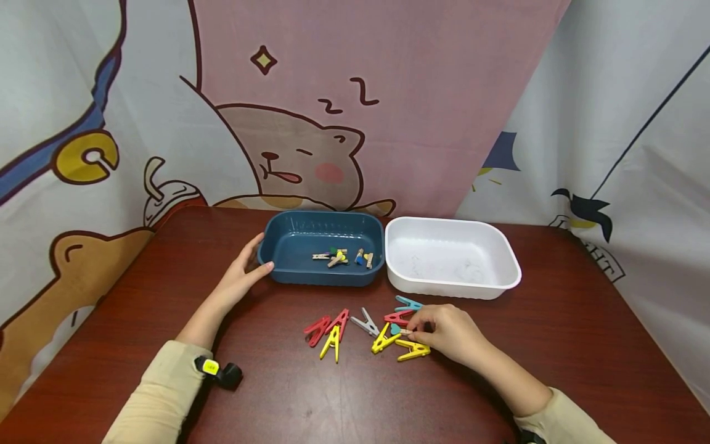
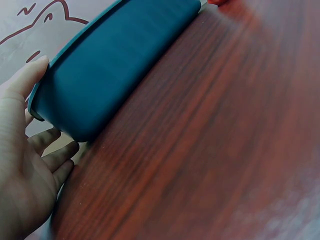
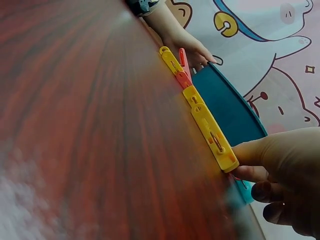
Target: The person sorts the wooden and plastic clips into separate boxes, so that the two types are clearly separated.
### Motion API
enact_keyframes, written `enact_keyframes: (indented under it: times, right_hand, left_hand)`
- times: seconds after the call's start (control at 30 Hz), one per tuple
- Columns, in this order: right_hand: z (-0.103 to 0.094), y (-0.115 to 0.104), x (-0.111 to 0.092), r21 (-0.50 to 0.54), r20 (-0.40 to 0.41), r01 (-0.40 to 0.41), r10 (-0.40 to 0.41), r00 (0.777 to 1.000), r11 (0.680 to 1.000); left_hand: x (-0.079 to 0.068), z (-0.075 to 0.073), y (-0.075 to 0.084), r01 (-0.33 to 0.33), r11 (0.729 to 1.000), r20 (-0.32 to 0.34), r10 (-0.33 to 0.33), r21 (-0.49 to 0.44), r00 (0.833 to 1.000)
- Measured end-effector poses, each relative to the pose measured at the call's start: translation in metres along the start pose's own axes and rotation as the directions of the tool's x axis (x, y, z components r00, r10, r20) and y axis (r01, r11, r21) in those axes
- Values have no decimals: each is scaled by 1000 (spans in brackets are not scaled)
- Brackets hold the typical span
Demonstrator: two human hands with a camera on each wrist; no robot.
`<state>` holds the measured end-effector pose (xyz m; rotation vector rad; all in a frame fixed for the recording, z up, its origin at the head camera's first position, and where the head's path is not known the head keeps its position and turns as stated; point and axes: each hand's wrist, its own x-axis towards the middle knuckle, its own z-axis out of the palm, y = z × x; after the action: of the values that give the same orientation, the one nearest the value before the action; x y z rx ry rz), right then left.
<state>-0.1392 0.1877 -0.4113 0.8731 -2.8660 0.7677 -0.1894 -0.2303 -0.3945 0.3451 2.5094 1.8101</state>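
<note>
My left hand point(image 1: 246, 268) holds the left end of a dark blue plastic basin point(image 1: 318, 277), its thumb at the front corner by the rim. My right hand point(image 1: 452, 333) pinches a small wooden clothespin point(image 1: 395, 330) with a teal heart between thumb and forefinger, low over the table. Around it lie larger plastic clothespins: a blue one point(image 1: 407, 303), a red one point(image 1: 397, 317), a grey one point(image 1: 365, 323) and a yellow one point(image 1: 413, 350). Several small wooden clothespins point(image 1: 336, 260) lie inside the blue basin. In the right wrist view, a yellow clothespin point(image 3: 212, 135) partly hides the fingertips.
A white basin point(image 1: 452, 287) stands against the blue one's right side. Further left on the brown table point(image 1: 310, 407) are red clothespins point(image 1: 317, 330) and a yellow clothespin point(image 1: 331, 343). A printed cloth point(image 1: 421, 111) hangs behind the table.
</note>
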Motion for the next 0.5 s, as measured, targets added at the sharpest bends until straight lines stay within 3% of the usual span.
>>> enact_keyframes:
  times: [0.33,0.5]
  right_hand:
    - [1,1,0,24,-14,10,-10,1000,1000]
    - [0,1,0,29,-34,33,-32,999,999]
  left_hand:
    - [2,0,-4,-7,1000,-2,7,0,1000]
    - [9,-2,-25,-10,1000,-13,10,5,1000]
